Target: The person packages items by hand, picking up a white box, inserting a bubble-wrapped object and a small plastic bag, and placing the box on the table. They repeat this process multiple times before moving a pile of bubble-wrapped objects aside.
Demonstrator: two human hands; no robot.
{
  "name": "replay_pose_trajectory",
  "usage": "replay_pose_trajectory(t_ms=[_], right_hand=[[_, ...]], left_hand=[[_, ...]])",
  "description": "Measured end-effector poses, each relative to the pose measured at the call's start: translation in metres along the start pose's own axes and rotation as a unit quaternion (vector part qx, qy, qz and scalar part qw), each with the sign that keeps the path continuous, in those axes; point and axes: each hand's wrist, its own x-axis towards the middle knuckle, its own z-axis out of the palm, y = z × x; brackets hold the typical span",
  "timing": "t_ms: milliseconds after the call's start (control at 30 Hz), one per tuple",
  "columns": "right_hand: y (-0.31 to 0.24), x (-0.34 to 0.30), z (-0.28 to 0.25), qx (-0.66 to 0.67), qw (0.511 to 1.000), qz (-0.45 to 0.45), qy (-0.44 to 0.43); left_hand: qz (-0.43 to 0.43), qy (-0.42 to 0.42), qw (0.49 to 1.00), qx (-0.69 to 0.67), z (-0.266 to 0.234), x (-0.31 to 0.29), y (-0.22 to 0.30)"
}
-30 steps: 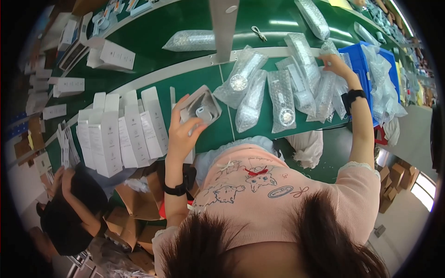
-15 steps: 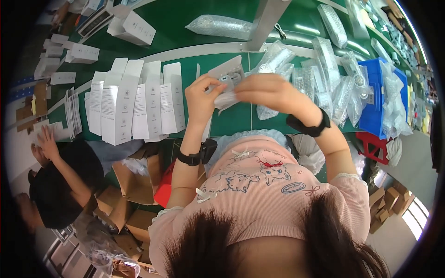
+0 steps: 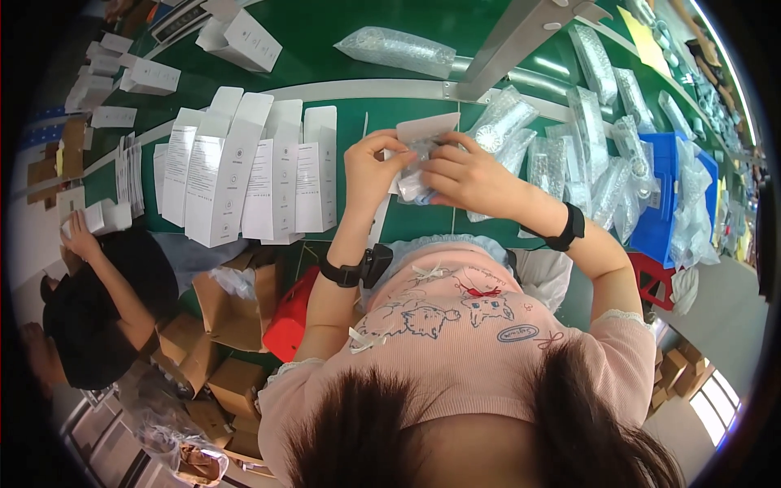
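Between my hands, over the green bench, is a small white carton point(image 3: 429, 126) with its flap raised at the far side. My left hand point(image 3: 370, 175) grips its left side, thumb and fingers bent at the edge. My right hand point(image 3: 476, 177) curls its fingers over the right side and the opening. Something pale and shiny shows between the fingers, partly hidden, so I cannot tell what it is. Just left of my left hand stands a row of tall white cartons point(image 3: 319, 171) with flaps up. Bubble-wrapped items point(image 3: 506, 114) lie right of my right hand.
A blue bin point(image 3: 656, 203) with bubble wrap stands at the right. A metal post point(image 3: 517, 49) rises behind the carton, near a bubble-wrapped piece point(image 3: 394, 50). At the left a co-worker's hand point(image 3: 81, 236) holds a white box. Cardboard boxes point(image 3: 232, 313) sit below the bench.
My right hand, blurred before, has its fingers curled closer over the carton. The carton's flap is tilted differently. The co-worker at the left now holds a white box. The whole view has shifted slightly.
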Motion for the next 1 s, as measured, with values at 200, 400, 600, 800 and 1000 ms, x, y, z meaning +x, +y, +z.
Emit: replay_pose_trajectory(t_ms=[200,400,600,800,1000], right_hand=[[-0.017,0.005,0.001,-0.133,0.955,0.062,-0.256],[0.013,-0.018,0.018,-0.021,0.986,0.065,0.152],[0.036,-0.021,0.069,0.502,0.722,0.383,0.283],[0.067,0.037,0.066,0.157,0.944,0.244,0.158],[0.077,0.096,0.103,0.062,0.912,0.4,-0.07]], left_hand=[[-0.002,0.008,1.0,0.006,0.005,0.003,-0.005],[0.019,0.068,0.988,-0.14,-0.005,0.003,-0.004],[-0.019,0.106,0.964,-0.242,-0.006,-0.005,-0.031],[0.152,0.12,0.966,0.174,0.003,-0.007,-0.048],[0.082,0.125,0.947,0.284,-0.003,0.001,-0.061]])
